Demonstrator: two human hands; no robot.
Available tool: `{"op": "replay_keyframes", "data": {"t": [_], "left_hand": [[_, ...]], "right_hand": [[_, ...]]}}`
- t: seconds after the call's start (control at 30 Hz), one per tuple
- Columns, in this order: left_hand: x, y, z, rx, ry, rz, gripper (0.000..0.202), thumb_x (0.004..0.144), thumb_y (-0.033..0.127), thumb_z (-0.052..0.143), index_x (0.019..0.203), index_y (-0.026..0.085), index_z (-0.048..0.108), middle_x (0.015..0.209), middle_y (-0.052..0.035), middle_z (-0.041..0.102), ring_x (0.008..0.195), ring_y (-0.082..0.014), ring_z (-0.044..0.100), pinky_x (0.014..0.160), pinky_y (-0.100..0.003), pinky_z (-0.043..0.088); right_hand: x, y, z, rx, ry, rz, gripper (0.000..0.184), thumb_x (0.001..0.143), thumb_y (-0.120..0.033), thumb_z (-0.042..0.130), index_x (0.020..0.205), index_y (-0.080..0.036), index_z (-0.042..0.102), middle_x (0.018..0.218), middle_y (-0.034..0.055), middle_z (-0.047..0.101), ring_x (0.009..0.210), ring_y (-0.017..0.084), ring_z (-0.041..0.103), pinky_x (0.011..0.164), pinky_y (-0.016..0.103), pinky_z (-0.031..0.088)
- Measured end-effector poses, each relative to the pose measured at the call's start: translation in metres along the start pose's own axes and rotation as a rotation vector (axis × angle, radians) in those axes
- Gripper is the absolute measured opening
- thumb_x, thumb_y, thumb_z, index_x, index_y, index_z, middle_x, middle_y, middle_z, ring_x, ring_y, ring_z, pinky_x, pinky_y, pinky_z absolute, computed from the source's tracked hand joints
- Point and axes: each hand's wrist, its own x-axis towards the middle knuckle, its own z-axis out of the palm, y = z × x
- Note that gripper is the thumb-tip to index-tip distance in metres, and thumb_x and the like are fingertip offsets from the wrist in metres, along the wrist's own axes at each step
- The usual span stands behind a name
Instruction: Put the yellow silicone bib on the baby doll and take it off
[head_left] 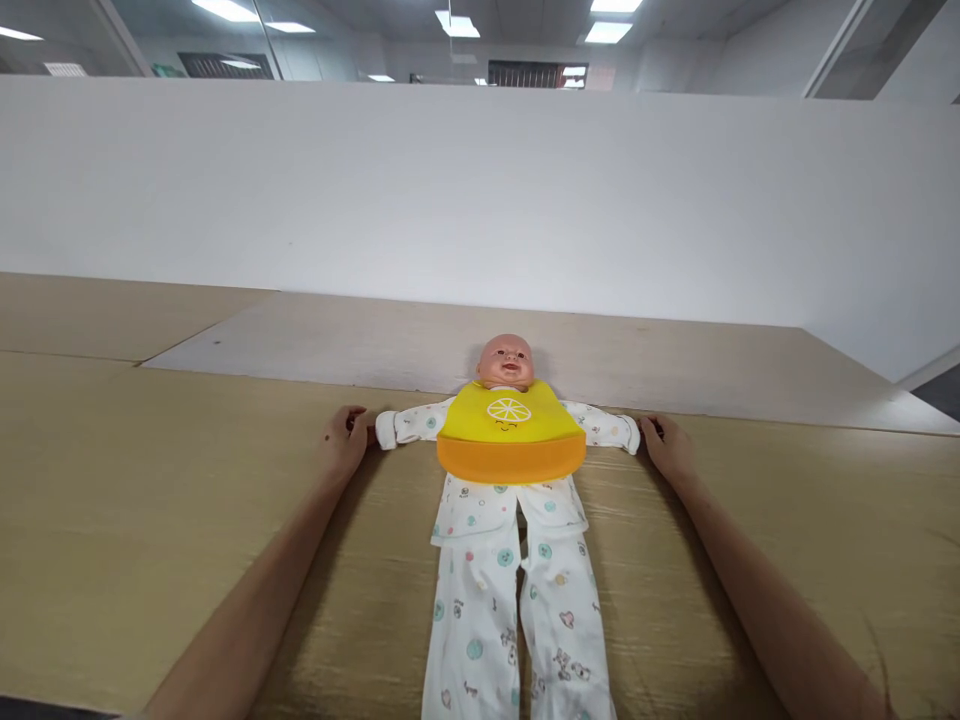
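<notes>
Wood-grain worktop [150, 500], white partition [480, 190] behind. Doll [507, 470], face-up mid-worktop, is being spread flat: left grip [346, 438] and right grip [667, 447] are being pressed at the sleeve cuffs; pinching or only touching, cannot tell.

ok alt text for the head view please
A baby doll in white printed pyjamas and a yellow-and-orange bib lies face up on a tan wooden table, arms spread; the person's left hand and right hand rest at its sleeve ends.

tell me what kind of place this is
Probably an office or lab workspace: recessed ceiling light panels, a plain white partition, and a wide wooden table where a dressed baby doll lies.
</notes>
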Motion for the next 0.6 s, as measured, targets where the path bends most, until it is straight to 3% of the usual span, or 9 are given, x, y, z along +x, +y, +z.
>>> {"op": "replay_keyframes", "data": {"t": [0.07,0.13,0.2,0.27,0.43,0.6], "left_hand": [[-0.003,0.002,-0.001,0.001,0.095,0.068,0.024,0.08,0.029,0.043,0.09,0.019,0.062,0.091,-0.0105,0.069,0.088,-0.0269,0.064,0.079,-0.039,0.05],[-0.008,0.009,0.0,-0.008,0.162,0.194,0.023,0.08,0.028,0.043,0.088,0.019,0.062,0.092,-0.0114,0.067,0.092,-0.0266,0.062,0.083,-0.04,0.049],[-0.015,0.022,0.005,-0.038,0.174,0.312,0.022,0.081,0.027,0.043,0.087,0.018,0.062,0.092,-0.0112,0.066,0.094,-0.0256,0.06,0.086,-0.039,0.047],[-0.02,0.039,0.014,-0.092,0.137,0.365,0.022,0.08,0.025,0.043,0.086,0.018,0.062,0.093,-0.0102,0.065,0.095,-0.0238,0.059,0.087,-0.037,0.047],[-0.004,0.08,0.041,-0.195,-0.036,0.118,0.022,0.076,0.025,0.046,0.088,0.019,0.063,0.094,-0.0084,0.067,0.086,-0.021,0.062,0.078,-0.033,0.049],[0.028,0.118,0.072,-0.373,-0.425,-0.065,0.028,0.068,0.025,0.05,0.09,0.016,0.067,0.085,-0.0103,0.071,0.077,-0.0224,0.065,0.069,-0.033,0.048]], "right_hand": [[0.0,0.001,-0.002,0.046,0.045,-0.013,0.04,0.082,-0.048,0.038,0.083,-0.016,0.062,0.081,0.0125,0.068,0.074,0.022,0.06,0.071,0.034,0.045],[0.001,-0.002,-0.004,0.01,0.131,-0.15,0.037,0.085,-0.045,0.038,0.083,-0.016,0.06,0.083,0.0138,0.067,0.078,0.023,0.06,0.076,0.036,0.046],[0.002,-0.013,-0.004,-0.078,0.198,-0.321,0.034,0.087,-0.041,0.037,0.083,-0.016,0.06,0.088,0.0153,0.067,0.085,0.024,0.059,0.083,0.038,0.044],[0.003,-0.032,-0.001,-0.096,0.173,-0.386,0.035,0.089,-0.04,0.037,0.085,-0.015,0.061,0.091,0.0152,0.067,0.089,0.025,0.058,0.086,0.039,0.044],[0.021,-0.09,0.024,0.1,-0.201,-0.21,0.031,0.085,-0.04,0.044,0.09,-0.017,0.064,0.094,0.0099,0.068,0.086,0.021,0.06,0.082,0.033,0.044],[0.052,-0.122,0.062,0.417,-0.515,-0.059,0.018,0.076,-0.028,0.054,0.081,-0.016,0.066,0.085,0.0064,0.069,0.077,0.019,0.06,0.076,0.03,0.045]]}}
